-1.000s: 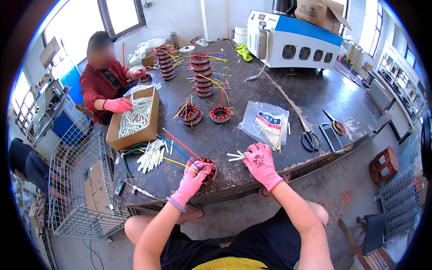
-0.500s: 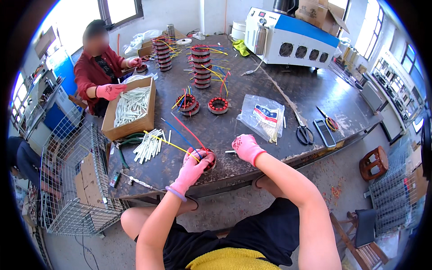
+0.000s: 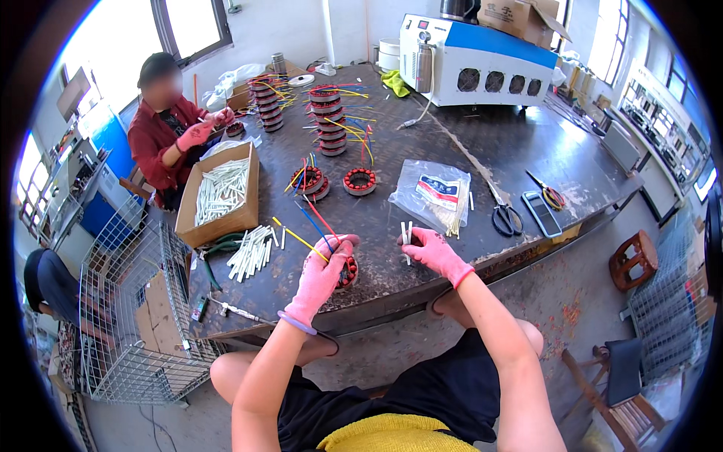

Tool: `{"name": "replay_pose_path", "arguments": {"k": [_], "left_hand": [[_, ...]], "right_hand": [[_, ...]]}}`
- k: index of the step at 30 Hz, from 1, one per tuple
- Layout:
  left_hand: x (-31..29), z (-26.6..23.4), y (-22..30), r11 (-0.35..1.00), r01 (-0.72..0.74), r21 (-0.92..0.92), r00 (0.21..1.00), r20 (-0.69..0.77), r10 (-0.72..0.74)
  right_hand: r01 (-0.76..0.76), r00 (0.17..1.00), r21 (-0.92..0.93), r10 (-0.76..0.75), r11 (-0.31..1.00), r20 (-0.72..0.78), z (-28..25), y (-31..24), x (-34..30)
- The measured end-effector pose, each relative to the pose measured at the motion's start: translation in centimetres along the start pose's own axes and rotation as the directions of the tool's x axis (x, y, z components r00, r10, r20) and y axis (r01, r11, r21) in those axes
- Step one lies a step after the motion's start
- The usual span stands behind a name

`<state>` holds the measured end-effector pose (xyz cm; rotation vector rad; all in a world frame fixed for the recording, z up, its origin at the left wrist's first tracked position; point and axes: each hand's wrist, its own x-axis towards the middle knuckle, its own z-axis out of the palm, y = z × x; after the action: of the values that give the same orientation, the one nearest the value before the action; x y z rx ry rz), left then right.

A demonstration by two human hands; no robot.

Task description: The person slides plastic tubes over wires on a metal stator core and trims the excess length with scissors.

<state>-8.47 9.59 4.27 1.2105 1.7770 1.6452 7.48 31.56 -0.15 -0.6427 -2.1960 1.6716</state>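
Note:
My left hand, in a pink glove, is closed around the red, blue and yellow lead wires of a wound motor stator at the table's near edge. It covers much of the stator's left side. My right hand, also gloved, pinches two thin white sleeving tubes, held upright just right of the stator. A pile of loose white tubes lies to the left of my left hand. Farther back sit two small groups of stators with coloured leads.
A cardboard box of white tubes stands left, beside pliers. Stator stacks rise behind. To the right lie a plastic bag, scissors and a phone-like frame. A co-worker sits at the far left.
My right hand has lifted off the tabletop and turned, with two white tubes now upright in its fingers. My left hand stays on the wires. The co-worker's gloved hand has risen from the box.

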Motion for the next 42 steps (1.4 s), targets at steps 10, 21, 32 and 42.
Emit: {"name": "replay_pose_path", "arguments": {"k": [10, 21, 32, 42], "left_hand": [[0.1, 0.8, 1.9, 1.000, 0.001, -0.028, 1.000, 0.018, 0.000], [0.0, 0.3, 1.6, 0.981, -0.120, 0.151, 0.993, 0.003, 0.121], [-0.6, -0.1, 2.3, 0.968, -0.116, 0.221, 0.993, 0.007, 0.117], [-0.8, -0.3, 2.3, 0.964, -0.146, 0.221, 0.989, 0.021, 0.145]], "right_hand": [[-0.100, 0.993, -0.179, 0.108, 0.979, 0.041, -1.0, 0.4, -1.5], [0.059, 0.998, 0.282, -0.067, 0.958, 0.019, 0.4, -10.7, -1.3], [0.246, 0.969, -0.077, -0.242, 0.966, 0.058, 2.2, -20.9, 2.6], [0.266, 0.962, -0.203, -0.246, 0.942, 0.118, 3.4, -21.8, 2.8]]}}
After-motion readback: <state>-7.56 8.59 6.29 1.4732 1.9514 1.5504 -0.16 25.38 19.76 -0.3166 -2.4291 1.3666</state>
